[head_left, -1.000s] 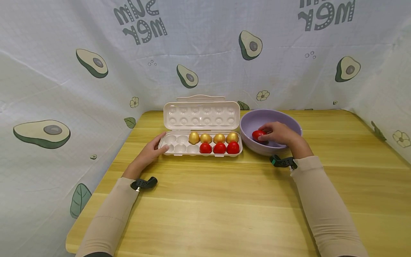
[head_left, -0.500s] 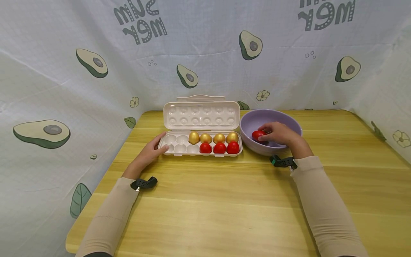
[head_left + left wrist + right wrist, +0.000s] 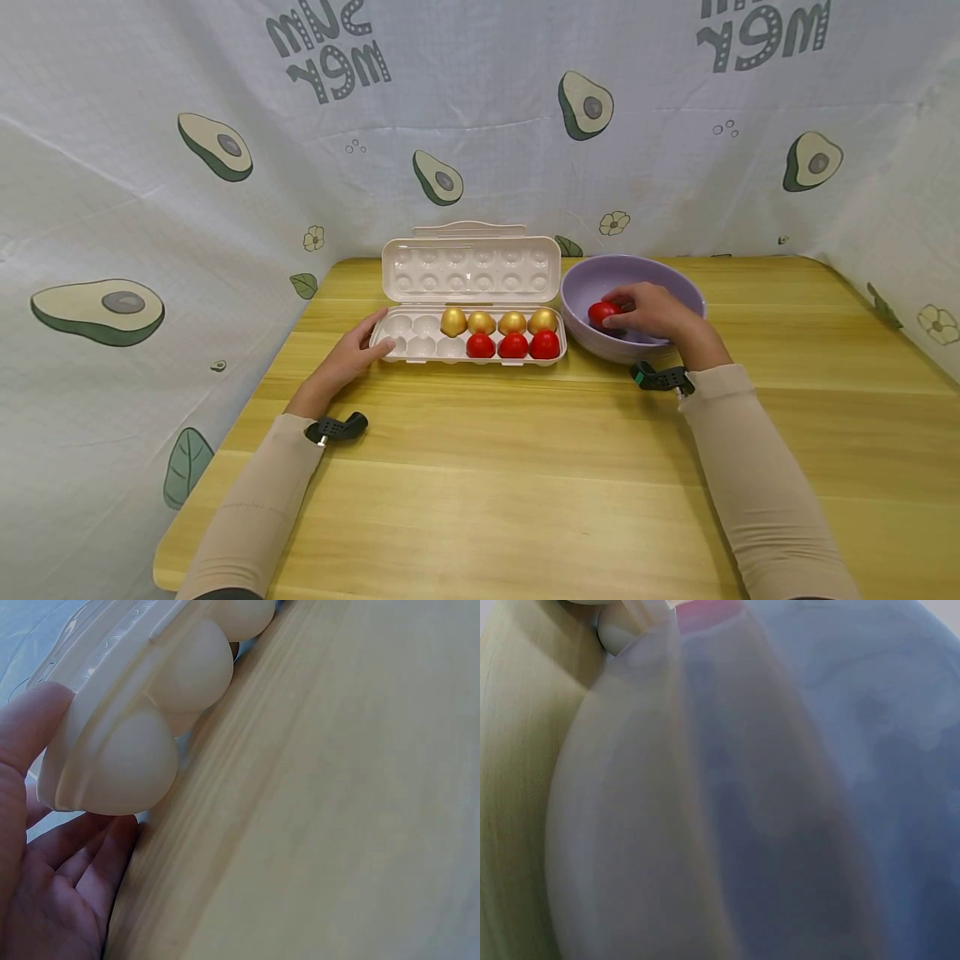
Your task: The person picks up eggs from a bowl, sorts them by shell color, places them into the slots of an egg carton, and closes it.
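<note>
A cream plastic egg box (image 3: 420, 348) lies on the table with its lid (image 3: 471, 268) raised behind it. Its back row holds several gold eggs (image 3: 481, 323); three red eggs (image 3: 513, 346) sit in the front row, at the right. My left hand (image 3: 347, 354) holds the box's left end. In the left wrist view, the thumb (image 3: 34, 724) lies on the box rim and the fingers sit low by an egg cup (image 3: 139, 769). Inside a purple bowl (image 3: 678, 287), my right hand (image 3: 645, 310) grips a red egg (image 3: 603, 314). The right wrist view shows mostly blurred bowl wall.
The bowl stands close against the box's right end. Patterned cloth (image 3: 510, 192) hangs behind the wooden table (image 3: 495, 467) and along its sides. Several cups at the box's left have no eggs in them.
</note>
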A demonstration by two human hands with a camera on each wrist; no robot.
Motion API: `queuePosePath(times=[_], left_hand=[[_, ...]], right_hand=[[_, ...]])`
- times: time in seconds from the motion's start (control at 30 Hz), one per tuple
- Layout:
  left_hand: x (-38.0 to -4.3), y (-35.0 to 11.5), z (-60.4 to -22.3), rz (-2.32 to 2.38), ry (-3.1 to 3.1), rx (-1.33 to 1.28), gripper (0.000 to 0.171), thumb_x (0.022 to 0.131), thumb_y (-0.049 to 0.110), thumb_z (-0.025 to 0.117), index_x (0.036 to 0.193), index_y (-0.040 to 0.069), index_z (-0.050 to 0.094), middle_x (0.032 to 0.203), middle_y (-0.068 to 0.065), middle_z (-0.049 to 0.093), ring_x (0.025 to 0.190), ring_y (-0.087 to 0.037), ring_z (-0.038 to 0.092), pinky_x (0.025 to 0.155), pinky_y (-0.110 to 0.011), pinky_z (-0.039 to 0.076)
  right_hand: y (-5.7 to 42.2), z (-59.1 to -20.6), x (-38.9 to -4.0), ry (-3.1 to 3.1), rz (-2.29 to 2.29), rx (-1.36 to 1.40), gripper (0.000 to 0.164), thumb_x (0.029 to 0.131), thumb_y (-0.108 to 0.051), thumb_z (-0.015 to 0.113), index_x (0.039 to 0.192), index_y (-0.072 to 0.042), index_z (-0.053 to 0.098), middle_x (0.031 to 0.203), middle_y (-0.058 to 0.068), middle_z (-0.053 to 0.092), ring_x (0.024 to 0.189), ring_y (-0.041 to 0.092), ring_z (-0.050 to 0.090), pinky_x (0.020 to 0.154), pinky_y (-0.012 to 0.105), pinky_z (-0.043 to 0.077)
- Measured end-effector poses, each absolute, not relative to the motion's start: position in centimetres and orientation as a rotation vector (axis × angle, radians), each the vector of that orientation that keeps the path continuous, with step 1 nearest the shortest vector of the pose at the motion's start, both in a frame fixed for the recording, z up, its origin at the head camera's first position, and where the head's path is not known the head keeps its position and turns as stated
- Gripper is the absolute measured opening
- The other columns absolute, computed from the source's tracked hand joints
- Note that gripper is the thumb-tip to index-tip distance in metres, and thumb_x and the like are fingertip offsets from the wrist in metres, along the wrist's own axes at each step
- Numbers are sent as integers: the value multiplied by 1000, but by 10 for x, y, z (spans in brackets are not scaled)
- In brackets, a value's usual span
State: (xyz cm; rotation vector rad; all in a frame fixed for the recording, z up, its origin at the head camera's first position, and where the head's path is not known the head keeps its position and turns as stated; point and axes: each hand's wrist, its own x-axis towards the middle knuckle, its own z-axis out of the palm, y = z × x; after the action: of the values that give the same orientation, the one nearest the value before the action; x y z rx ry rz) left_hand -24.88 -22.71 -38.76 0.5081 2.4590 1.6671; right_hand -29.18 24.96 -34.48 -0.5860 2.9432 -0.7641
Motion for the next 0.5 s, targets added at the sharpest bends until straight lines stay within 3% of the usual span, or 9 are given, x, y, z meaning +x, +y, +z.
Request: queuePosePath(times=[0.5], left_hand=[[-248,-227,-387,1677,2443,516,65,91,17,53,144,7,17,148,-12,14,135,-25,14,108,-41,14]], right_hand=[[250,-346,-293,2991,-819,-569,38,80,-18,68,113,-2,59,106,16,61,95,29,53,88,46,40]])
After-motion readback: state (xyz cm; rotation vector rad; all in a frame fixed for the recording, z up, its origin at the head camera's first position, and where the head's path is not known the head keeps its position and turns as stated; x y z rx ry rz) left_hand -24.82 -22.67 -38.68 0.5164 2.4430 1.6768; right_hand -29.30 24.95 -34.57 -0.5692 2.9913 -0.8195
